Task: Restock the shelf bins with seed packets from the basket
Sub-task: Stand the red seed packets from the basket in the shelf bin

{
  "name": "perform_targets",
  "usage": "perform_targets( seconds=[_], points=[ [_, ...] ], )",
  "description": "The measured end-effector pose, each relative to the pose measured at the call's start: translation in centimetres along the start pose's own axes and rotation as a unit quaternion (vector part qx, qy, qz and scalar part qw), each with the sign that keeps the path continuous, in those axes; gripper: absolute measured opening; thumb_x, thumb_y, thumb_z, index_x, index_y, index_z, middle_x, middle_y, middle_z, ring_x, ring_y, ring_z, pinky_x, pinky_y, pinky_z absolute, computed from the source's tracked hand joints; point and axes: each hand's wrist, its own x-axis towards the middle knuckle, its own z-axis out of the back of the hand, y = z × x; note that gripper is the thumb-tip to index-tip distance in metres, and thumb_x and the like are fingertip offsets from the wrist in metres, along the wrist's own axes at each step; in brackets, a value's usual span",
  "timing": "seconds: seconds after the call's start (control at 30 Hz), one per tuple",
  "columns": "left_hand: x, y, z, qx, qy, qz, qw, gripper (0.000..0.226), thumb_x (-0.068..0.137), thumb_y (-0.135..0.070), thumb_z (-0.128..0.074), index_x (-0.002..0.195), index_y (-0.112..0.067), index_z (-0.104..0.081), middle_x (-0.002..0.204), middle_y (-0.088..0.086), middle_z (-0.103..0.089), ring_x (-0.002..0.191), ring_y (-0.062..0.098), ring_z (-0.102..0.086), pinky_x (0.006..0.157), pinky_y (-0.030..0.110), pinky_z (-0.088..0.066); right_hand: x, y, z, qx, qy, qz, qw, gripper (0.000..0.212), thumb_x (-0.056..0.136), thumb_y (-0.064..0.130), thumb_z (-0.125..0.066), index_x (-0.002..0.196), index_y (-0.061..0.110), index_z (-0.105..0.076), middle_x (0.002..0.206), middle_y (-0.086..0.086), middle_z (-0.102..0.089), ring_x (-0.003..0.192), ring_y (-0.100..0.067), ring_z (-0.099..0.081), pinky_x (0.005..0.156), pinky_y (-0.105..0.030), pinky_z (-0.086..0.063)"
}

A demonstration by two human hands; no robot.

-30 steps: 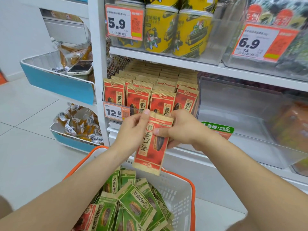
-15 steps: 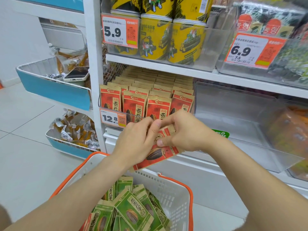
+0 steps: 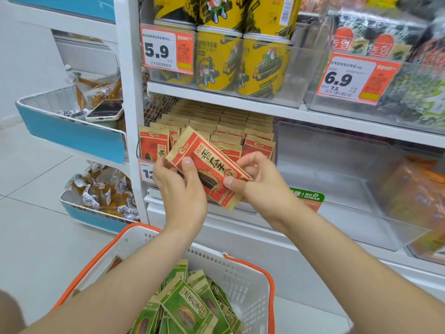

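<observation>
Heaped in the basket (image 3: 243, 283): green seed packets (image 3: 187, 307), unshelved. Just above the basket, pinched by left hand (image 3: 183, 189) and right hand (image 3: 262, 186): one tilted red packet (image 3: 209, 172), not yet binned. Beyond the basket, packed red rows (image 3: 228, 131); farther right, a bare clear bin (image 3: 337, 165). Likely well short of done. White shelf (image 3: 240, 100); tiled floor (image 3: 36, 213) left of the basket.

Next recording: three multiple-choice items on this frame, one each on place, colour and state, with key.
1. Where does the phone lie? A) in the upper blue side bin B) on the floor C) beside the yellow cans
2. Most seed packets in the basket are: A) red B) green C) yellow
3. How is the red seed packet held? A) by both hands B) by one hand C) by no hand
Key: 1 A, it rests among the snacks there; 2 B, green fronts fill it; 3 A, left hand and right hand each pinch one end.
</observation>
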Motion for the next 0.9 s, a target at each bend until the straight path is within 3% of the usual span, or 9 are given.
perform_targets(
  seconds=[0.13,0.2,0.3,0.43,0.57,0.67,0.8,0.9],
  points=[
    [0.4,-0.6,-0.4,-0.027,0.003,0.014,1.000,0.040,0.104,-0.060,-0.036,0.129,-0.032,-0.050,0.123,-0.004,-0.068,0.114,0.016,-0.066,0.102,0.052,-0.054,-0.1,-0.7,-1.0,-0.061,-0.002,0.085,0.994,0.037,0.094,0.000,-0.073,0.119,0.026,-0.062,0.103,-0.004,-0.080,0.092,-0.022,-0.079,0.082,-0.047,-0.065],
    [0.3,-0.9,-0.5,-0.032,0.005,0.008,0.999,0.037,0.102,-0.062,-0.033,0.126,-0.038,-0.049,0.122,-0.006,-0.067,0.116,0.015,-0.066,0.101,0.053,-0.054,-0.2,-0.9,-1.3,-0.066,-0.025,0.102,0.992,0.022,0.097,0.011,-0.074,0.115,0.024,-0.073,0.100,-0.002,-0.081,0.092,-0.022,-0.079,0.087,-0.051,-0.063],
    [0.1,-1.7,-0.4,0.011,0.001,-0.045,0.999,0.027,0.110,-0.053,-0.026,0.122,-0.038,-0.046,0.118,-0.010,-0.063,0.113,0.013,-0.062,0.100,0.052,-0.052,-0.7,-1.4,-1.9,0.014,-0.057,0.066,0.996,0.011,0.097,0.018,-0.074,0.105,0.013,-0.080,0.098,-0.004,-0.081,0.097,-0.027,-0.077,0.093,-0.054,-0.061],
    [-0.3,-2.2,0.0,0.064,-0.008,-0.123,0.990,0.029,0.115,-0.044,-0.026,0.118,-0.026,-0.048,0.103,-0.011,-0.064,0.097,0.010,-0.063,0.085,0.047,-0.054,-1.0,-1.9,-2.4,0.042,-0.069,0.024,0.996,0.011,0.097,0.015,-0.074,0.105,0.008,-0.077,0.097,-0.012,-0.080,0.100,-0.034,-0.076,0.095,-0.056,-0.059],
    [-0.2,-2.3,0.2,0.114,0.009,-0.159,0.981,0.029,0.114,-0.043,-0.030,0.110,-0.021,-0.048,0.089,-0.011,-0.062,0.082,0.008,-0.060,0.072,0.045,-0.052,-0.4,-0.9,-0.9,-0.094,-0.035,0.071,0.992,0.036,0.096,0.023,-0.076,0.124,0.028,-0.054,0.087,-0.004,-0.079,0.086,-0.020,-0.078,0.089,-0.052,-0.061],
    [-0.4,-2.8,-0.1,0.137,0.059,-0.220,0.964,0.031,0.114,-0.040,-0.032,0.106,-0.016,-0.051,0.083,-0.011,-0.061,0.074,0.011,-0.057,0.067,0.044,-0.045,-0.1,0.3,0.6,-0.104,-0.004,0.128,0.986,0.026,0.100,0.023,-0.071,0.124,0.023,-0.062,0.094,-0.002,-0.081,0.089,-0.022,-0.078,0.083,-0.048,-0.062],
    [-0.5,-2.6,-0.5,0.137,0.116,-0.250,0.952,0.032,0.114,-0.035,-0.030,0.101,-0.018,-0.053,0.078,-0.014,-0.055,0.073,0.006,-0.053,0.065,0.035,-0.033,0.9,1.3,2.9,-0.125,-0.103,0.228,0.960,0.011,0.100,0.010,-0.068,0.110,0.013,-0.069,0.098,0.003,-0.080,0.091,-0.015,-0.077,0.080,-0.043,-0.062],
    [0.0,-1.9,-0.5,0.175,0.121,-0.245,0.946,0.027,0.113,-0.027,-0.035,0.106,-0.019,-0.059,0.089,-0.013,-0.060,0.085,0.007,-0.055,0.074,0.028,-0.034,1.3,2.4,5.0,-0.214,-0.210,0.324,0.897,0.010,0.101,0.018,-0.066,0.109,0.014,-0.063,0.090,0.008,-0.074,0.079,-0.015,-0.069,0.074,-0.041,-0.056]
  ],
)
